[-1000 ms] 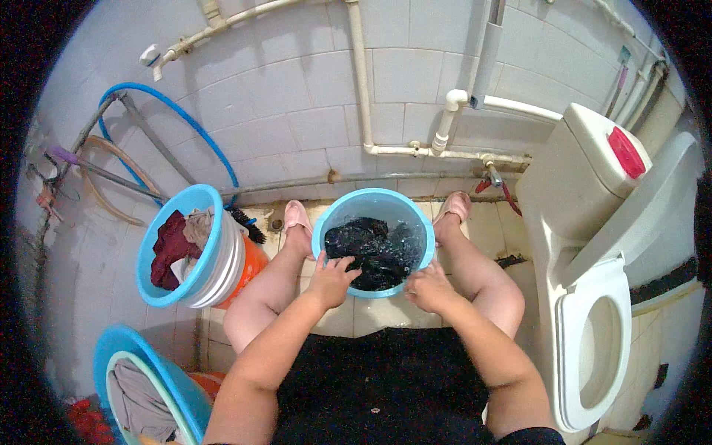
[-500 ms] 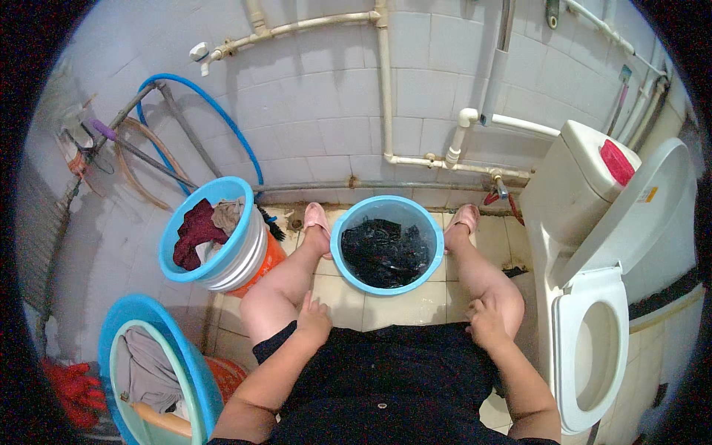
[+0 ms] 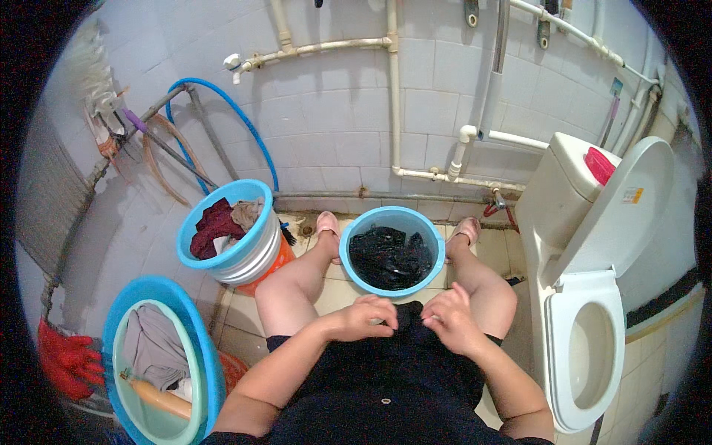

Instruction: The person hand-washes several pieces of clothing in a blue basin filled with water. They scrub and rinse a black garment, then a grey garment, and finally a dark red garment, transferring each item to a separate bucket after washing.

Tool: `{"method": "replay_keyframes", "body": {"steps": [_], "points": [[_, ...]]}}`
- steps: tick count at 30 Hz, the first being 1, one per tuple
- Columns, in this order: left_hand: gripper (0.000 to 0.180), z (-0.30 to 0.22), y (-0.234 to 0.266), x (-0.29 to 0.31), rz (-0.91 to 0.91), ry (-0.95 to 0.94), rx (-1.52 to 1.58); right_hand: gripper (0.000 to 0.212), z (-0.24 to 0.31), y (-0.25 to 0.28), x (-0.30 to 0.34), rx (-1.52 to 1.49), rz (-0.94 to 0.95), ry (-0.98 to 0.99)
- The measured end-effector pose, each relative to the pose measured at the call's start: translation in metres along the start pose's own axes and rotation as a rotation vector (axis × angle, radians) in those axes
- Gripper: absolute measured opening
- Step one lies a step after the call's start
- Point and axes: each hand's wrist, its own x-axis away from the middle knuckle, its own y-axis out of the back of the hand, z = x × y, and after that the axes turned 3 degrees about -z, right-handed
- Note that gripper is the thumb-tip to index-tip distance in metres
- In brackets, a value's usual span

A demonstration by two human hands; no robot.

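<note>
Over my lap, my left hand (image 3: 363,319) and my right hand (image 3: 449,319) face each other with fingers curled. Both grip a bunch of black cloth (image 3: 408,315) that rises between the fingertips; I cannot tell whether it belongs to the black clothes I wear. Just beyond it, between my feet, a light blue basin (image 3: 354,276) stands on the tiled floor. Wet-looking black clothing (image 3: 389,256) lies heaped inside the basin. Neither hand touches the basin.
At the left, a blue basin (image 3: 185,259) of dark red and beige clothes rests on a bucket (image 3: 271,267). Nearer stands a green basin (image 3: 200,371) with grey cloth, set in a larger blue one. A toilet (image 3: 552,356) with its lid raised is at my right; pipes (image 3: 395,111) line the wall.
Both hands have moved from my thighs inward and forward over my lap, closing on the black cloth. The view has shifted slightly; the basins have stayed in place.
</note>
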Motion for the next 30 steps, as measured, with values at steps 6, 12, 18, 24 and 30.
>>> {"method": "replay_keyframes", "body": {"steps": [6,12,18,24,30], "points": [[0.005,-0.004,-0.051,-0.007,0.286,0.055,-0.371,0.005,-0.022,-0.035,0.004,0.080,0.077,-0.018],[0.010,-0.004,-0.061,-0.013,0.362,0.148,-0.511,0.007,-0.045,-0.069,0.022,0.204,0.304,-0.126],[0.017,0.006,-0.057,-0.018,0.359,0.168,-0.633,0.010,-0.056,-0.079,0.015,0.338,0.451,-0.166],[0.023,0.013,-0.012,-0.026,0.220,0.165,-0.689,0.026,-0.062,-0.067,-0.006,0.342,0.596,-0.239],[0.027,0.015,0.033,-0.037,0.078,0.278,-0.711,0.031,-0.036,-0.035,-0.064,0.443,0.509,-0.062]]}}
